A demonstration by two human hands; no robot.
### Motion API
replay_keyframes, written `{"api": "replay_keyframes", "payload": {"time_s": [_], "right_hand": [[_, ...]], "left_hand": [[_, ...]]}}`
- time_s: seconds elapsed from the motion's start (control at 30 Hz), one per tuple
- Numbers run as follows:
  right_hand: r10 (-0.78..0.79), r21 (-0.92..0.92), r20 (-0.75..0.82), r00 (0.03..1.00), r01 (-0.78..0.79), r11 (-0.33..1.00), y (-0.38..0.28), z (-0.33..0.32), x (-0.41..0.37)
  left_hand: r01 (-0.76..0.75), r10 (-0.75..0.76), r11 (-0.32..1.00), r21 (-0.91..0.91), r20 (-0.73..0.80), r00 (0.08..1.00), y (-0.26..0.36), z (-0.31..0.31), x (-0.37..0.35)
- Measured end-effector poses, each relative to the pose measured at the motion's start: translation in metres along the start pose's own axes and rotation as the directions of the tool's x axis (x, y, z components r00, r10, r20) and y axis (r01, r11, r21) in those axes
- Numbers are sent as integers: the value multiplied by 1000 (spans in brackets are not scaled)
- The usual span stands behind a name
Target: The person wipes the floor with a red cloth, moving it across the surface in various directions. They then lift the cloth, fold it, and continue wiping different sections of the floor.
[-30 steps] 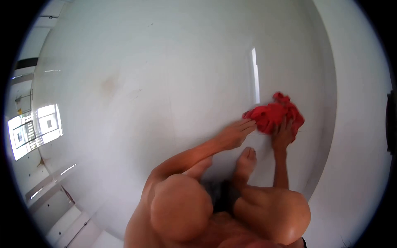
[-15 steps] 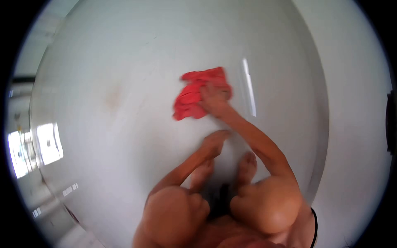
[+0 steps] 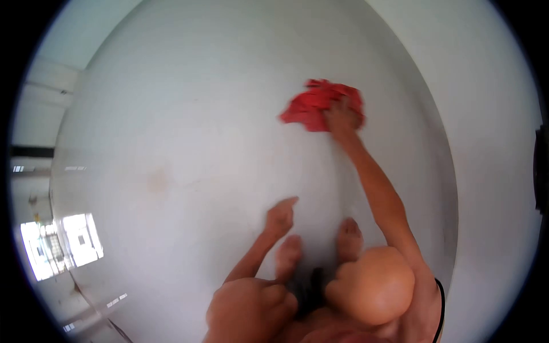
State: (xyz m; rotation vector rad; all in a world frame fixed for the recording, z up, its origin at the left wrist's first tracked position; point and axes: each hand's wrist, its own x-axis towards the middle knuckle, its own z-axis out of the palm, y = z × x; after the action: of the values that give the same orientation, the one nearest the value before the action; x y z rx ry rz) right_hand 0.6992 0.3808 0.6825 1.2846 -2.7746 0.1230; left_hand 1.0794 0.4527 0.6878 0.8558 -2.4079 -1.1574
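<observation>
Far forward and right of centre, a crumpled red cloth [image 3: 311,107] lies on the pale, shiny floor [image 3: 229,143]. My right hand [image 3: 344,116] presses down on its right part with the arm stretched out, fingers bent into the fabric. My left hand [image 3: 279,219] hovers in front of my left foot, apart from the cloth. One finger of it points forward and the others look loosely curled, with nothing seen in them; the hand is slightly blurred.
My bare feet [image 3: 349,237] and bent knees [image 3: 374,286] are close below. A pale wall [image 3: 474,143] rises along the right side. Bright windows [image 3: 83,239] show at the far left. A faint brownish stain [image 3: 160,180] marks the floor on the left.
My right hand has pushed the red cloth forward and to the right, and the cloth has bunched differently. My left hand has shifted slightly left and down. The view has turned a little.
</observation>
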Motion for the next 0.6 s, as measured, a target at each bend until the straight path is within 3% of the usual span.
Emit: {"api": "replay_keyframes", "payload": {"time_s": [0.13, 0.23, 0.3, 0.33, 0.4, 0.5, 0.53, 0.57, 0.6], "right_hand": [[146, 121, 46, 988, -150, 981, 42, -16, -29], [101, 125, 72, 992, -110, 986, 54, -27, -52], [48, 179, 40, 998, -54, 982, 61, -16, -71], [25, 182, 97, 995, -43, 982, 94, -9, 15], [12, 194, 141, 990, -40, 980, 115, -4, 18], [-102, 176, -26, 994, 105, 979, 142, 35, 6], [-122, 155, 33, 992, 116, 981, 149, 30, 2], [-145, 137, 83, 986, 133, 982, 142, 22, 5], [-160, 126, 126, 979, 144, 982, 140, 16, 9]], "left_hand": [[203, -176, 965, -167, 163, 971, 13, -13, -46], [445, -375, 871, -209, 304, 876, 35, -15, -56], [520, -442, 821, -234, 315, 840, 37, -19, -46], [566, -483, 781, -265, 317, 816, 46, -9, 11], [571, -491, 745, -345, 295, 819, 39, 9, 31], [537, -480, 700, -470, 246, 842, 29, 22, 61], [528, -474, 700, -480, 241, 847, 31, 20, 76], [515, -464, 771, -374, 224, 857, 56, 11, 104], [548, -463, 737, -395, 296, 836, 60, 10, 121]]}}
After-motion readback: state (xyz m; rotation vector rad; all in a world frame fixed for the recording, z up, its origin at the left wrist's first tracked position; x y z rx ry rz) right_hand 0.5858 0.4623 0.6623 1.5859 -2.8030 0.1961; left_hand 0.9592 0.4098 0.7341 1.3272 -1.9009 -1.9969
